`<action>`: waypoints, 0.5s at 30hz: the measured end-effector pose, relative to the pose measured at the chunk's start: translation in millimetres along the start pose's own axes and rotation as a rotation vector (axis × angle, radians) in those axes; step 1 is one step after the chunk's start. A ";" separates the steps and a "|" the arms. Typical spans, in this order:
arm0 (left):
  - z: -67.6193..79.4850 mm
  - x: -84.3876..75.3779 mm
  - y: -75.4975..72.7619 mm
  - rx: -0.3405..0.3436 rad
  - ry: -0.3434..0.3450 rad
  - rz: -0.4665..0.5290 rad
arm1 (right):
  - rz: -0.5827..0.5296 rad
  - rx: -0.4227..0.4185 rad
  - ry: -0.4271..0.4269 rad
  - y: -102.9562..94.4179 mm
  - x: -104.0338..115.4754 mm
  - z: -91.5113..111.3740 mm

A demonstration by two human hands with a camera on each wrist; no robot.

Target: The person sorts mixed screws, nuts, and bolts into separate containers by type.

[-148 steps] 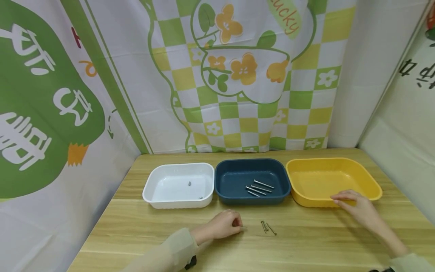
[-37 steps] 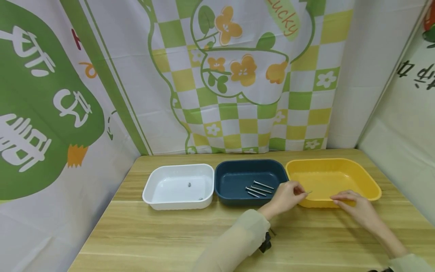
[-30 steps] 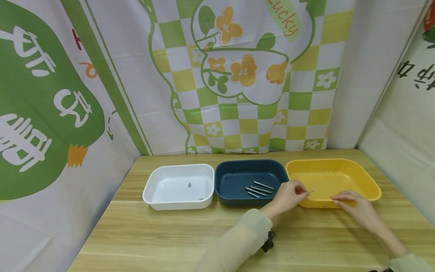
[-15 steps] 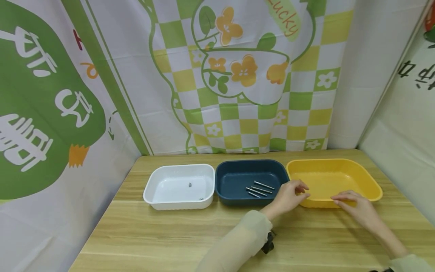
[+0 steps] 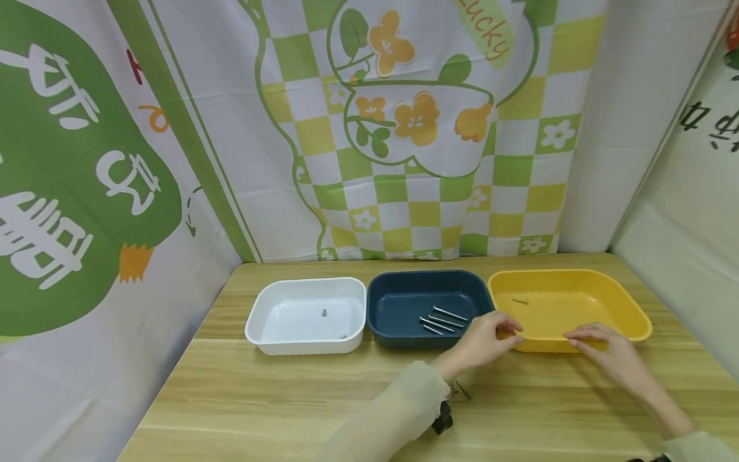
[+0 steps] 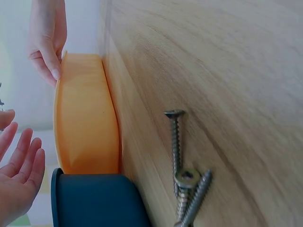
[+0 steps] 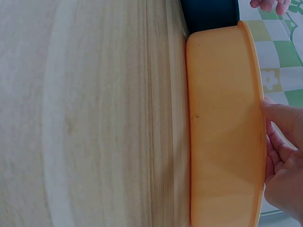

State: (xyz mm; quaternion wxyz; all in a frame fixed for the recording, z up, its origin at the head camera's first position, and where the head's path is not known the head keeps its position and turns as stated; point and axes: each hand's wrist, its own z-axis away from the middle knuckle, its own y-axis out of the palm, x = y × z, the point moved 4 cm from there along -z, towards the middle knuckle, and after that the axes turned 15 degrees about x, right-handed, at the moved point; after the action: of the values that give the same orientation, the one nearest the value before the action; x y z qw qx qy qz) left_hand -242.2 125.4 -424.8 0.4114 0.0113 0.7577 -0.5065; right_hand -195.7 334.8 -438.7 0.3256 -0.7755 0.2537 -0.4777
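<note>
My left hand (image 5: 484, 339) hovers over the near left corner of the yellow tray (image 5: 577, 346), fingers loosely bent and nothing between them. One small screw (image 5: 519, 301) lies inside that tray, towards its back left. At the tray's front rim, my right hand (image 5: 614, 362) pinches the edge, thumb outside and fingers over the inner side, as the right wrist view shows. Several screws (image 6: 176, 142) lie on the wooden table below my left wrist, partly hidden by the sleeve in the head view.
The dark blue tray (image 5: 398, 337) stands in the middle, holding several long headed metal fasteners (image 5: 444, 321). Left of it is the white tray (image 5: 271, 347) with small metal pieces (image 5: 324, 312). A printed cloth (image 5: 416, 212) hangs behind the table (image 5: 242, 398).
My left hand has carried a screw from the table to the yellow tray and let it go there, then drawn back slightly. My right hand has stayed on the rim.
</note>
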 end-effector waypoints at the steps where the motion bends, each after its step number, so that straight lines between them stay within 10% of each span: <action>1: 1.6 -0.5 -0.7 0.009 0.003 0.002 | 0.001 0.002 0.002 0.1 0.2 0.2; 15: 27.1 0.2 -7.7 0.117 0.039 -0.075 | 0.001 0.009 0.016 0.2 1.1 1.1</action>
State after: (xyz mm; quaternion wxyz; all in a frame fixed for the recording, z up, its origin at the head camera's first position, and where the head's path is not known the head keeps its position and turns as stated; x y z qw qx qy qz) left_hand -229.0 100.5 -423.1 0.3760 0.0171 0.7344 -0.5648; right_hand -194.3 334.3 -438.5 0.3271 -0.7703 0.2545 -0.4847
